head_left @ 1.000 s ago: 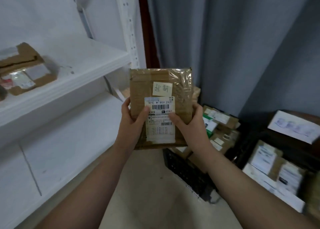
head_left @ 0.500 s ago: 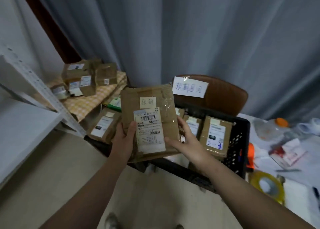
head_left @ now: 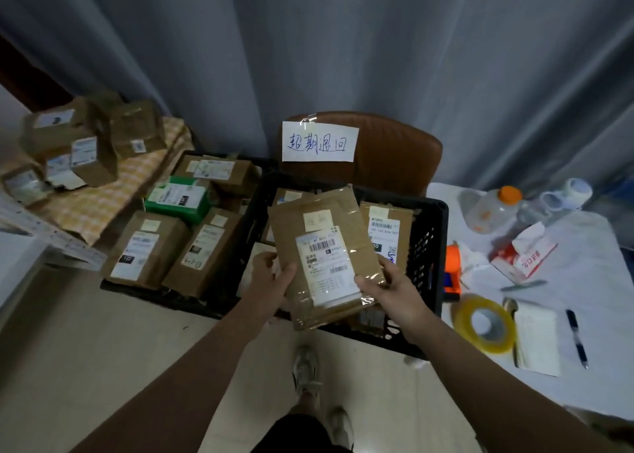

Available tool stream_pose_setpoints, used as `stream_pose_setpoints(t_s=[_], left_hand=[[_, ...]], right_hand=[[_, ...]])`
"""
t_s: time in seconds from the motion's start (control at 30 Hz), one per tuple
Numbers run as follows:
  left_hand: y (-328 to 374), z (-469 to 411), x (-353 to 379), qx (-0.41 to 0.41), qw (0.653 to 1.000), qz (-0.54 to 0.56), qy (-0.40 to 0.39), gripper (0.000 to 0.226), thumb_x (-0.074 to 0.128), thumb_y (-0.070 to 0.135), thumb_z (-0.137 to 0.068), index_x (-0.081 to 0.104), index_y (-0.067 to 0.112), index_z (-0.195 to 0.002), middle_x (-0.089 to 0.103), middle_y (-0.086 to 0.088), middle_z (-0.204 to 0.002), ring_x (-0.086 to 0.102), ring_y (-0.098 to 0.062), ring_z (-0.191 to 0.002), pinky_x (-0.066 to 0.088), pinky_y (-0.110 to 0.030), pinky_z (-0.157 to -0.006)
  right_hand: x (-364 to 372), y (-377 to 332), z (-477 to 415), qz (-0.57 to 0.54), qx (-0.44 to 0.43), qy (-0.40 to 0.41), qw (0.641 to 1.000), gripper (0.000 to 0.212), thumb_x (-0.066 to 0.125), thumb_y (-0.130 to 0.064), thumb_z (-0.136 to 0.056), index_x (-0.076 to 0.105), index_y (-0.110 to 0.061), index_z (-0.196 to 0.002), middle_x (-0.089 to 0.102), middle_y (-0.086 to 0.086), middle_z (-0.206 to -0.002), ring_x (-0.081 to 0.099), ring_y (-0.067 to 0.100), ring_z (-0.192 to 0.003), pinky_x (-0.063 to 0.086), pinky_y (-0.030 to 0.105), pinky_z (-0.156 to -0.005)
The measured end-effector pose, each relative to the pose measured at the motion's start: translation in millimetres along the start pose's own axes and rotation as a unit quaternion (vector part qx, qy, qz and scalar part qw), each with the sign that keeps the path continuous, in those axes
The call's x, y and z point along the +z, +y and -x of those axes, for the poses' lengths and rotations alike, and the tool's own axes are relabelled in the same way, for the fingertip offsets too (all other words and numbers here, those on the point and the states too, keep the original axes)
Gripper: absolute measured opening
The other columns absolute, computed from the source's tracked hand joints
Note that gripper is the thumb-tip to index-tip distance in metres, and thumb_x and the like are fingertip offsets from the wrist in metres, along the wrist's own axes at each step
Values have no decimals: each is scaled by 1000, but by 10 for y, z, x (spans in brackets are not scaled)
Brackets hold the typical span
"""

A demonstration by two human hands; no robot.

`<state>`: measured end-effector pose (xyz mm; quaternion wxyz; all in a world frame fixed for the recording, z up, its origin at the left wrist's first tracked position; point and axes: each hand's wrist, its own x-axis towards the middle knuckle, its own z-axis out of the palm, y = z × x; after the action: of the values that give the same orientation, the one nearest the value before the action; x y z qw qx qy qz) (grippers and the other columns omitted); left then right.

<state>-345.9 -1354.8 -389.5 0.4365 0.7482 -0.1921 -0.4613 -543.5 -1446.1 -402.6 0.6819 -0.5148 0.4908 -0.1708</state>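
Observation:
A flat brown cardboard parcel (head_left: 326,246), taped over, carries a white shipping label and a small yellow note. My left hand (head_left: 272,279) grips its lower left edge with the thumb on the front. My right hand (head_left: 387,286) grips its lower right corner. The parcel hangs tilted over a black plastic crate (head_left: 430,257) that stands on a brown chair (head_left: 394,150). Another labelled parcel (head_left: 386,236) stands inside the crate behind it. A white handwritten sign (head_left: 320,142) is taped to the chair back.
A second black crate (head_left: 144,289) on the left holds several brown parcels and a green box (head_left: 178,197). More parcels lie on a checked cloth (head_left: 103,205). The white table at right bears a tape roll (head_left: 485,325), notepad, pen (head_left: 577,337), tissue pack and bottles. A white shelf edge (head_left: 20,257) juts at left.
I have turned right, away from the white shelf, toward the crates. The parcel, still held in both hands, has moved from in front of the shelf to above the crate on the chair.

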Motion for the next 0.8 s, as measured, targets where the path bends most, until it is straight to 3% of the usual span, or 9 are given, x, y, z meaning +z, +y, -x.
stream_pose_setpoints(t_s=[0.13, 0.2, 0.3, 0.4, 0.53, 0.6, 0.67, 0.73, 0.8], left_hand=[[246, -460, 9, 45, 999, -10, 5, 85, 65, 26, -90, 7, 25, -151, 31, 6, -142, 39, -18, -128, 41, -38, -102], [369, -700, -3, 48, 998, -10, -29, 95, 67, 30, -88, -3, 32, -152, 19, 5, -154, 31, -21, -138, 36, -47, -109], [495, -1004, 18, 45, 996, -19, -75, 82, 68, 29, -87, 15, 32, -149, 32, 5, -147, 44, -19, -128, 49, -39, -94], [543, -1225, 14, -10, 995, 17, -94, 54, 65, 30, -90, 32, 24, -133, 46, -4, -135, 58, -18, -105, 57, -29, -69], [619, -1558, -173, 48, 998, 9, 38, 68, 64, 25, -91, 24, 13, -144, 42, -9, -141, 52, -22, -117, 53, -27, -81], [716, -1724, -321, 64, 995, -7, 75, 81, 69, 29, -87, 19, 14, -148, 42, -5, -141, 48, -20, -123, 47, -32, -93], [804, -1858, -443, 59, 996, -67, 32, 76, 70, 35, -84, 30, 18, -146, 50, -1, -132, 55, -16, -112, 49, -33, -89], [846, -1946, -520, 27, 986, -155, -52, 72, 68, 41, -85, 33, 24, -146, 50, 3, -126, 55, -13, -104, 48, -28, -82], [841, -2010, -597, 3, 969, -228, -90, 92, 67, 63, -74, 23, 34, -149, 41, 1, -141, 48, -22, -123, 44, -38, -98]], right_hand=[[-352, -224, -311, 55, -5, 3, 998, 50, 65, -23, -90, 43, -34, -134, 62, -6, -121, 63, 11, -106, 54, 23, -83], [-470, -319, -503, 80, 4, -7, 997, 49, 63, -25, -92, 47, -29, -138, 66, -3, -119, 65, 13, -105, 53, 32, -90], [-609, -483, -775, 87, 31, -25, 995, 38, 55, -22, -96, 52, -28, -134, 73, -4, -104, 68, 15, -98, 50, 38, -94], [-624, -655, -1025, 85, 31, 2, 996, 30, 55, -18, -97, 56, -27, -126, 69, 6, -111, 66, 17, -97, 51, 34, -92], [-217, -781, -1318, 100, 60, -14, 993, 30, 60, -25, -93, 52, -24, -122, 61, 1, -113, 63, 17, -97, 54, 37, -86], [93, -723, -1427, 92, 75, -37, 992, 55, 67, -32, -87, 39, -25, -134, 55, 1, -127, 60, 19, -106, 55, 36, -83], [393, -647, -1514, 128, 85, -64, 986, 88, 69, -40, -84, 12, -31, -150, 43, -5, -138, 53, 23, -119, 54, 27, -69], [618, -625, -1553, 150, 95, -46, 983, 92, 63, -43, -89, -4, -33, -151, 41, -5, -135, 52, 28, -122, 55, 28, -61], [723, -629, -1609, 141, 73, 10, 987, 81, 58, -38, -94, 2, -28, -151, 44, 2, -141, 52, 29, -122, 57, 41, -82]])
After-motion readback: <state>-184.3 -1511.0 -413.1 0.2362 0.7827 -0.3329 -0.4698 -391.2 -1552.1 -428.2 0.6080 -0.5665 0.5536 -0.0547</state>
